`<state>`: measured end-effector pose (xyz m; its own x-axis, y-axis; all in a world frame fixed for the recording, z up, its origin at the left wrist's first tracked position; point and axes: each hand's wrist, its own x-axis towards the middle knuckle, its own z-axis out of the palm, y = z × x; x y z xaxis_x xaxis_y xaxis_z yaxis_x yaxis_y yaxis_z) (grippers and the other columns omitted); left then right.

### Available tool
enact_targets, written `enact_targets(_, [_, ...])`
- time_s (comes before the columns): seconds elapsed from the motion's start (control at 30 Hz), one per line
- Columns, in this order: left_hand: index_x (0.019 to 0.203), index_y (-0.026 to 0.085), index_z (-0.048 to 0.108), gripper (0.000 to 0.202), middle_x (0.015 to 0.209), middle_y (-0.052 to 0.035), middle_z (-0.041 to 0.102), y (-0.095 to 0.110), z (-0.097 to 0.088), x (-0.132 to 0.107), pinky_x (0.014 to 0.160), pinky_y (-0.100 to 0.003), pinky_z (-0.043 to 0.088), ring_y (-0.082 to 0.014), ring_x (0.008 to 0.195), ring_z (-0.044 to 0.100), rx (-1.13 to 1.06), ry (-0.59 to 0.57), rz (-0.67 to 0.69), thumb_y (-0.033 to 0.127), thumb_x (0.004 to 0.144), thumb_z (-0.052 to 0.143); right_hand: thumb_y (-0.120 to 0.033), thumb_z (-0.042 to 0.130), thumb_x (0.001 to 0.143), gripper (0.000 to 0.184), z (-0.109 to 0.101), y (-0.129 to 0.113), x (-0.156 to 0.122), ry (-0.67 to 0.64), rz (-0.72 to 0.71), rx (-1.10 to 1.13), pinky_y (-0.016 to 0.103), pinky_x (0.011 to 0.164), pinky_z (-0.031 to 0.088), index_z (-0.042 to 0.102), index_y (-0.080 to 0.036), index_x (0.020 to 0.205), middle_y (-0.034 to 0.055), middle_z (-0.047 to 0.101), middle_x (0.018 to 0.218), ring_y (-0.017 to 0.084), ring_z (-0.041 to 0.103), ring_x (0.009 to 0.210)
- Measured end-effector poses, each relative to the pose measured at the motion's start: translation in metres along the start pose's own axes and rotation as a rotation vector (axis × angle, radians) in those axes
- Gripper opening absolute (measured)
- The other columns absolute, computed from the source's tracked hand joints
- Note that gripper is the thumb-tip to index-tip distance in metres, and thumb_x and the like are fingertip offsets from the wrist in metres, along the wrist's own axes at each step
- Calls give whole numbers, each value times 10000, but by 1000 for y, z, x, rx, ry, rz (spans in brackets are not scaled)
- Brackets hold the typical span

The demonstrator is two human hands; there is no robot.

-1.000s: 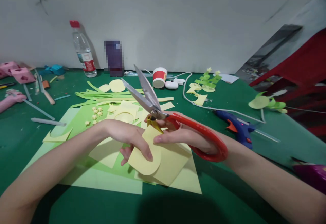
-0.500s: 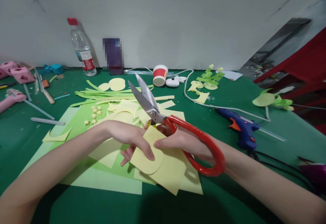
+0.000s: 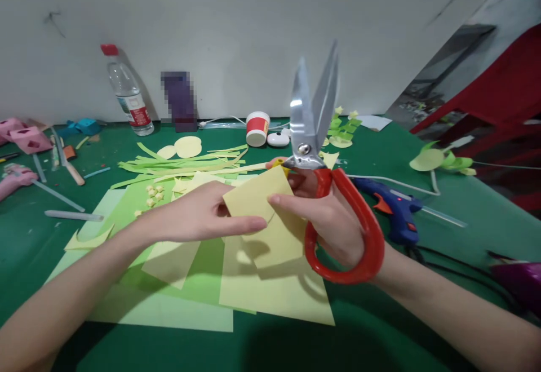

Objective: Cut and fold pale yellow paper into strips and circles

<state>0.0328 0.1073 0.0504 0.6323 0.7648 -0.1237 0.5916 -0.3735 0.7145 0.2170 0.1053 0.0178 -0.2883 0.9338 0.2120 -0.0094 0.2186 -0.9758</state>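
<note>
Pale yellow paper [image 3: 257, 191] is held up over the table between my two hands. My left hand [image 3: 198, 214] is closed on its left side, the thumb lying across the front. Red-handled scissors [image 3: 306, 160] hang on my right hand [image 3: 338, 222], with the handle loops around the hand and the parted blades pointing up. The right thumb also presses on the yellow paper. A small yellow object [image 3: 285, 168], mostly hidden, shows behind the paper's top edge. Beneath lie larger yellow sheets [image 3: 287, 293] and green sheets [image 3: 169, 304].
Green paper strips [image 3: 181, 163], small folded stars [image 3: 154, 194] and yellow circles [image 3: 188, 147] lie behind my left hand. A bottle [image 3: 131, 104], a phone [image 3: 180, 101] and a paper cup [image 3: 257, 128] line the wall. A blue glue gun [image 3: 395, 211] with cables lies right.
The scissors have swung from pointing up-left to upright, moving right. My hands have raised the yellow paper and turned it. My left thumb has straightened across it.
</note>
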Motion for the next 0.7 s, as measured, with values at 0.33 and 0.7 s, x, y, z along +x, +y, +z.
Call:
enact_targets(0.33, [529, 147, 486, 320, 512, 4, 433, 13, 25, 1, 466, -247, 289, -112, 499, 393, 656, 638, 308, 249, 827, 431, -80, 579, 691, 305, 16, -3, -9, 303, -181, 36, 267, 662, 480, 556, -235, 953, -12, 591, 821, 136, 578, 740])
enact_targets(0.7, [557, 160, 478, 330, 497, 6, 473, 27, 28, -14, 428, -238, 267, -103, 448, 408, 773, 618, 183, 364, 815, 452, -128, 579, 701, 307, 15, -7, -11, 373, -211, -103, 334, 764, 462, 569, -243, 985, 40, 598, 959, 193, 571, 876])
